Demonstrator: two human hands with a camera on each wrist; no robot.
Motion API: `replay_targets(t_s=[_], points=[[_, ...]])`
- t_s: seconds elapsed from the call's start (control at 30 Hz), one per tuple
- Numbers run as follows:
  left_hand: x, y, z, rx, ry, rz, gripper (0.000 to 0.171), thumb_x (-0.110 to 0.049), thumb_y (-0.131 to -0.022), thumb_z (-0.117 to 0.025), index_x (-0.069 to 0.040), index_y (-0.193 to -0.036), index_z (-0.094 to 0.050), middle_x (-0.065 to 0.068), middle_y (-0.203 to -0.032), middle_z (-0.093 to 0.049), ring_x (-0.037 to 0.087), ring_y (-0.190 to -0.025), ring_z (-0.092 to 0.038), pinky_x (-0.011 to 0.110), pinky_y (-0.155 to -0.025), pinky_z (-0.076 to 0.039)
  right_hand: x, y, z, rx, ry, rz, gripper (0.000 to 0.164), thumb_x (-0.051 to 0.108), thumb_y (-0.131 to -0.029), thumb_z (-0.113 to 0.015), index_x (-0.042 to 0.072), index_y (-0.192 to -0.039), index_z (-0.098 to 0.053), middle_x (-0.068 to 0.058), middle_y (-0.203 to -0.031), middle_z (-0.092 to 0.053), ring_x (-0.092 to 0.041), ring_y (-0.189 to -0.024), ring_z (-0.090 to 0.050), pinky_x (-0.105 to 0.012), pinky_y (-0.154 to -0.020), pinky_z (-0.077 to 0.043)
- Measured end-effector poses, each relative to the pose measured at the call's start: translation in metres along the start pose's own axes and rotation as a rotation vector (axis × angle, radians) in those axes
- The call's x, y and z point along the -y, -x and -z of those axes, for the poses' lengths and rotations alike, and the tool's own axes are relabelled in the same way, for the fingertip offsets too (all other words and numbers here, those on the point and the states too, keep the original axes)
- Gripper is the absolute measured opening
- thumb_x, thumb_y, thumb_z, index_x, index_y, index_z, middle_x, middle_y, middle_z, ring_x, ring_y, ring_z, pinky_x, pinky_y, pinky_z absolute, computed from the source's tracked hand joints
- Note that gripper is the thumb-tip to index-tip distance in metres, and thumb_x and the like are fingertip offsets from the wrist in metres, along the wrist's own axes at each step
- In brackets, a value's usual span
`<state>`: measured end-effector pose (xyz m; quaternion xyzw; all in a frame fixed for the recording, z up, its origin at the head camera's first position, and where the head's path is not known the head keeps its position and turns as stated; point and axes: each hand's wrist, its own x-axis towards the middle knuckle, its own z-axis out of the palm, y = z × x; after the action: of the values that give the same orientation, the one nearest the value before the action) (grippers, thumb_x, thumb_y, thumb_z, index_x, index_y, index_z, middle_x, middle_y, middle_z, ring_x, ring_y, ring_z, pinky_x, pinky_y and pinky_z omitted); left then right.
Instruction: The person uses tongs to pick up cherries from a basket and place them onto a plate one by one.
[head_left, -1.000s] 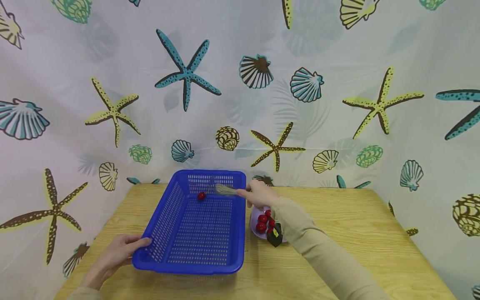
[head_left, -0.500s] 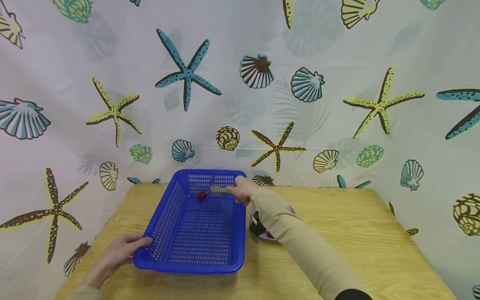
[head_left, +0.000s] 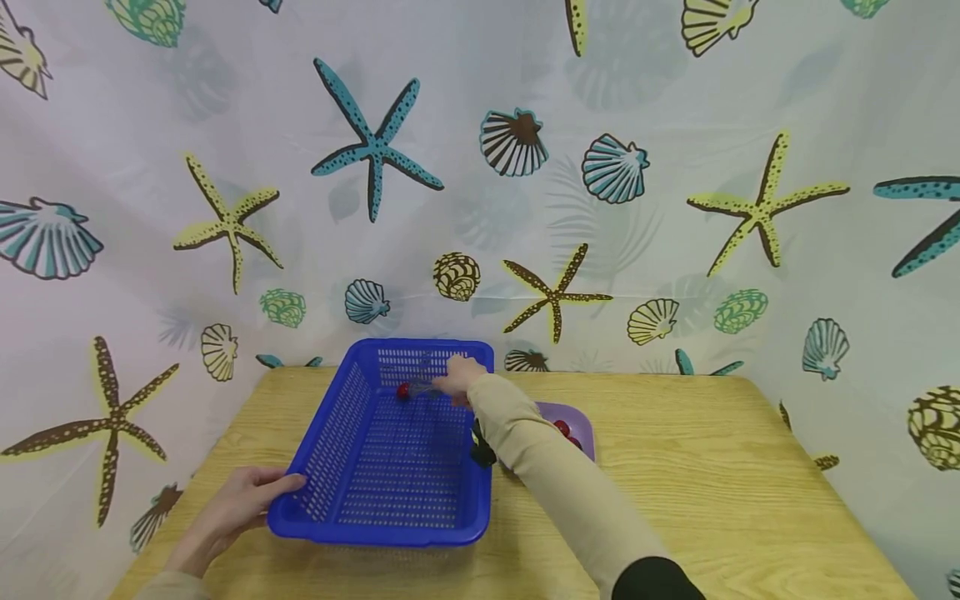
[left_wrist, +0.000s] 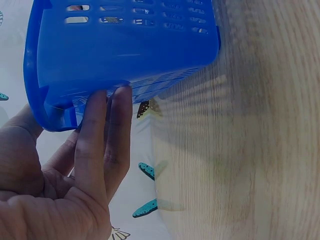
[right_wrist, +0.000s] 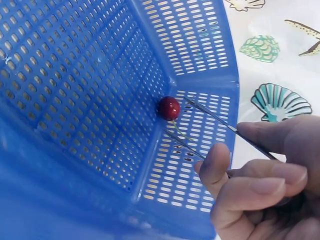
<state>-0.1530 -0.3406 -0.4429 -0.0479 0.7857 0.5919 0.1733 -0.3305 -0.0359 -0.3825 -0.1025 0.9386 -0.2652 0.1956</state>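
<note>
A blue plastic basket stands on the table in the head view. My left hand grips its near left corner, thumb over the rim and fingers against the outer wall in the left wrist view. Inside, near the far end, lies one red cherry with a thin green stem. My right hand reaches over the basket's right side and holds metal tongs. In the right wrist view the tongs' arms are spread, their tips close to the cherry on either side of its stem.
Behind the right forearm, a lilac dish with red cherries stands to the basket's right, partly hidden. The wooden table ends at a curtain printed with shells and starfish.
My right hand has moved left and further into the basket, bringing the tongs to the cherry. The forearm now covers more of the basket's right rim. My left hand stays put.
</note>
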Motion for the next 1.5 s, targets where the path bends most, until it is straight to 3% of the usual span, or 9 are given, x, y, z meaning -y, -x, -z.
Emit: replay_targets(t_s=[0.07,0.2,0.3,0.43,0.53,0.73,0.97,1.2,1.5], points=[[0.0,0.0,-0.001,0.0,0.003,-0.001,0.059,-0.027,-0.104,-0.056,0.021,-0.137,-0.046,0.013,-0.112,-0.075,0.019,-0.096,-0.075,0.036,-0.081,-0.064,0.002,-0.004,-0.004,-0.018,0.001,-0.005,0.046,0.027,-0.102,-0.057,0.002,-0.14,-0.052,-0.018,-0.118,-0.067,-0.014,-0.057,-0.057,-0.023,-0.042,-0.04],[0.0,0.0,-0.002,-0.003,-0.004,0.002,0.06,-0.027,-0.103,-0.056,0.021,-0.137,-0.046,0.014,-0.112,-0.075,0.019,-0.096,-0.074,0.037,-0.082,-0.064,0.004,-0.013,-0.01,-0.045,0.07,0.007,0.036,0.027,-0.102,-0.057,0.0,-0.127,-0.059,-0.011,-0.089,-0.069,-0.012,-0.051,-0.054,-0.023,-0.044,-0.042],[0.0,0.0,-0.001,0.001,-0.011,-0.002,0.059,-0.028,-0.104,-0.056,0.021,-0.137,-0.046,0.014,-0.113,-0.075,0.019,-0.097,-0.074,0.037,-0.082,-0.063,0.006,-0.018,-0.014,-0.071,0.138,0.028,0.031,0.026,-0.102,-0.057,0.001,-0.117,-0.063,-0.008,-0.079,-0.071,-0.014,-0.055,-0.061,-0.026,-0.058,-0.05],[0.001,-0.001,-0.001,0.016,-0.005,-0.007,0.058,-0.027,-0.104,-0.055,0.021,-0.136,-0.047,0.013,-0.112,-0.075,0.018,-0.096,-0.074,0.037,-0.082,-0.064,0.011,-0.019,-0.024,-0.106,0.234,0.054,0.029,0.027,-0.102,-0.055,0.002,-0.113,-0.067,-0.011,-0.101,-0.077,-0.023,-0.088,-0.073,-0.035,-0.088,-0.056],[0.001,-0.001,-0.002,0.01,-0.002,0.005,0.057,-0.027,-0.104,-0.055,0.02,-0.136,-0.048,0.013,-0.111,-0.075,0.018,-0.095,-0.074,0.037,-0.081,-0.064,0.016,-0.018,-0.033,-0.128,0.272,0.049,0.031,0.028,-0.103,-0.054,0.004,-0.118,-0.067,-0.013,-0.12,-0.072,-0.029,-0.109,-0.069,-0.042,-0.096,-0.056],[0.001,-0.001,-0.003,0.0,-0.002,0.006,0.058,-0.028,-0.103,-0.056,0.02,-0.135,-0.049,0.011,-0.11,-0.075,0.018,-0.094,-0.074,0.037,-0.081,-0.064,0.026,-0.023,-0.048,-0.155,0.292,0.009,0.036,0.031,-0.103,-0.056,0.012,-0.132,-0.064,-0.011,-0.138,-0.064,-0.034,-0.125,-0.062,-0.05,-0.102,-0.054],[0.003,-0.001,-0.002,-0.001,0.0,0.0,0.058,-0.027,-0.103,-0.057,0.02,-0.136,-0.048,0.013,-0.111,-0.075,0.018,-0.096,-0.074,0.037,-0.081,-0.064,0.032,-0.028,-0.061,-0.197,0.346,0.021,0.031,0.028,-0.102,-0.057,0.015,-0.128,-0.067,-0.007,-0.131,-0.068,-0.031,-0.12,-0.065,-0.049,-0.095,-0.058],[0.004,-0.003,0.0,-0.003,0.005,0.016,0.058,-0.028,-0.103,-0.057,0.019,-0.136,-0.048,0.013,-0.111,-0.075,0.018,-0.095,-0.074,0.037,-0.081,-0.064,0.033,-0.029,-0.063,-0.23,0.377,0.019,0.031,0.025,-0.102,-0.056,0.017,-0.13,-0.066,-0.007,-0.132,-0.067,-0.03,-0.119,-0.065,-0.049,-0.094,-0.058],[0.002,-0.002,0.002,-0.017,0.001,0.019,0.059,-0.028,-0.103,-0.057,0.019,-0.138,-0.047,0.012,-0.111,-0.075,0.018,-0.095,-0.074,0.037,-0.081,-0.064,0.029,-0.029,-0.054,-0.231,0.336,0.021,0.029,0.024,-0.103,-0.055,0.016,-0.128,-0.067,-0.007,-0.131,-0.068,-0.032,-0.118,-0.066,-0.051,-0.096,-0.057]])
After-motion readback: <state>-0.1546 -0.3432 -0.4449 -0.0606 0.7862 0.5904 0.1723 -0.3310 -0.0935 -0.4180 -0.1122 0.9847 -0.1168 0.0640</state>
